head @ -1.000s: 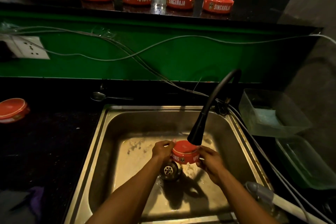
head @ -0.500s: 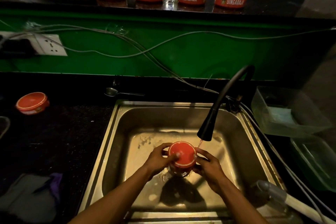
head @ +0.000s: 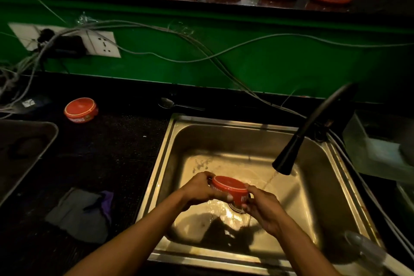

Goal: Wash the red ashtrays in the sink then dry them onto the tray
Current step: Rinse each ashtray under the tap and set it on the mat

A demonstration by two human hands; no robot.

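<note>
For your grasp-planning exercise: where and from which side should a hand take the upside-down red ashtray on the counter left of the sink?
Probably from above: the ashtray lies base-up, alone on the counter, so fingers can span opposite sides of its round wall.

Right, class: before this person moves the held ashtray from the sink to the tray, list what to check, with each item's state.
1. Both hands grip the ashtray: left hand, right hand. Ok.
2. Ashtray out of the water stream: ok.
3. Tap turned off: not ok, water runs.
4. Tray on the left counter within view: ok.
5. Cloth ready beside the sink: ok.
6. Ashtray fully clean: cannot tell.
</note>
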